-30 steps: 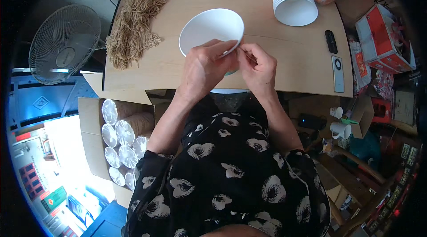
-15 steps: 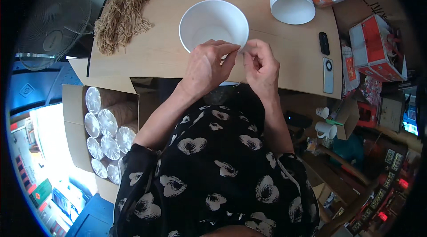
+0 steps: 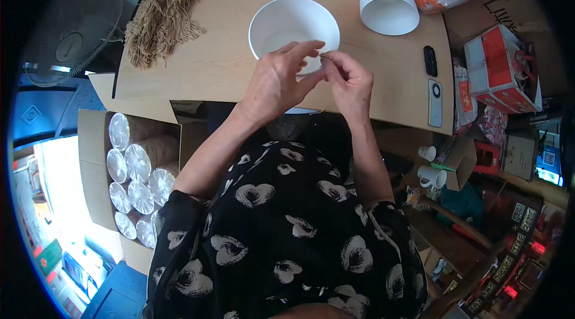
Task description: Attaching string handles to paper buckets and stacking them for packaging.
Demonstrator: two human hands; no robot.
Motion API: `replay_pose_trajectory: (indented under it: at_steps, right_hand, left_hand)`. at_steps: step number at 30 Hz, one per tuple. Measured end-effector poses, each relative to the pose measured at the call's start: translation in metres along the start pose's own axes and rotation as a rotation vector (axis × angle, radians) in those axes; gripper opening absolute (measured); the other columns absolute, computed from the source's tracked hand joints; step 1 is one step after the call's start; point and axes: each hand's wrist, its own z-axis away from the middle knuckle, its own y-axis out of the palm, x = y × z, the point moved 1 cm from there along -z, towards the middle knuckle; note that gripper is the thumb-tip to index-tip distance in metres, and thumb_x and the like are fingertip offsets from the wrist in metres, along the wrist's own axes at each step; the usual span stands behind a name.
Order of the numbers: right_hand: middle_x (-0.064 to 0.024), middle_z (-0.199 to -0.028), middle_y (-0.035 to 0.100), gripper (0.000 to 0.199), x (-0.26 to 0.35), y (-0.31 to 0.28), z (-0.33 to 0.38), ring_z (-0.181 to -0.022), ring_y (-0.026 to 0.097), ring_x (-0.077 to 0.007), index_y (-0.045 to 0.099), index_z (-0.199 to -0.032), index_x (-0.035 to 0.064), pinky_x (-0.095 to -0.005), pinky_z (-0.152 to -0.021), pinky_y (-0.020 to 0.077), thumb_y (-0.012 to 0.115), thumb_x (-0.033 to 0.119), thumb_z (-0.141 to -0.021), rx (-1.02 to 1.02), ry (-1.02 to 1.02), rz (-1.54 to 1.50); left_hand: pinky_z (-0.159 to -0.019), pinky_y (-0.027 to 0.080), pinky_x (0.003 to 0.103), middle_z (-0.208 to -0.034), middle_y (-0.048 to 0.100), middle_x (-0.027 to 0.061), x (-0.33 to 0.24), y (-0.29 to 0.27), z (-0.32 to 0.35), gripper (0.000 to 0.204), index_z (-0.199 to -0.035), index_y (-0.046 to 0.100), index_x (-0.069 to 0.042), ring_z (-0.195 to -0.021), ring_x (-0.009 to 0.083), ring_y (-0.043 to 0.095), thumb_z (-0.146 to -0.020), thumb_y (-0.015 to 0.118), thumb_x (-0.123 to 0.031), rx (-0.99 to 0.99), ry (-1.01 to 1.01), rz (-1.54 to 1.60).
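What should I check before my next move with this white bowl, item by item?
1. Bowl opening in view: ok; the white bowl shows its inside.
2. Bowl resting steadily: cannot tell; the hands hide its near side.
3. Left hand open: ok; thumb and fingertips are apart by the near rim.
4. Right hand empty: cannot tell; anything between its fingertips is too small to make out.
5. Bundle of tan strands apart from the bowl: ok; it lies toward the table's left edge.
6. Stacked bowls out of the way: ok; they lie apart, at the upper right.
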Motion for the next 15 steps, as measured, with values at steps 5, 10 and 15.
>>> replay_pose_trajectory:
  at_steps: [5,10,15]
  right_hand:
    - [0.0016,-0.076,0.064,0.014,0.004,-0.010,0.002,-0.067,0.055,-0.0035,0.074,-0.102,-0.0002,-0.0187,-0.058,0.0425,0.073,0.010,-0.093,-0.173,0.024,-0.152]
    - [0.0026,-0.072,0.060,0.017,0.012,-0.034,-0.003,-0.061,0.047,-0.0018,0.074,-0.102,0.0018,-0.0181,-0.052,0.0317,0.072,0.017,-0.095,-0.107,0.136,-0.345]
    - [0.0016,-0.074,0.060,0.019,0.029,-0.043,-0.007,-0.064,0.048,-0.0022,0.073,-0.106,0.0013,-0.0187,-0.053,0.0339,0.069,0.017,-0.097,0.088,0.130,-0.254]
  left_hand:
    - [-0.069,0.057,0.044,-0.090,0.075,0.0099,0.005,-0.005,0.002,0.029,-0.112,0.061,-0.009,-0.080,0.0318,0.072,-0.086,0.072,-0.014,0.162,-0.157,-0.250]
    - [-0.071,0.057,0.043,-0.092,0.075,0.0085,0.010,-0.017,0.000,0.025,-0.109,0.065,-0.008,-0.081,0.0325,0.072,-0.086,0.073,-0.015,0.155,-0.192,-0.277]
    - [-0.080,0.056,0.042,-0.109,0.072,0.0164,0.019,-0.022,-0.021,0.026,-0.111,0.069,-0.005,-0.090,0.0355,0.070,-0.088,0.070,-0.015,0.062,0.182,-0.227]
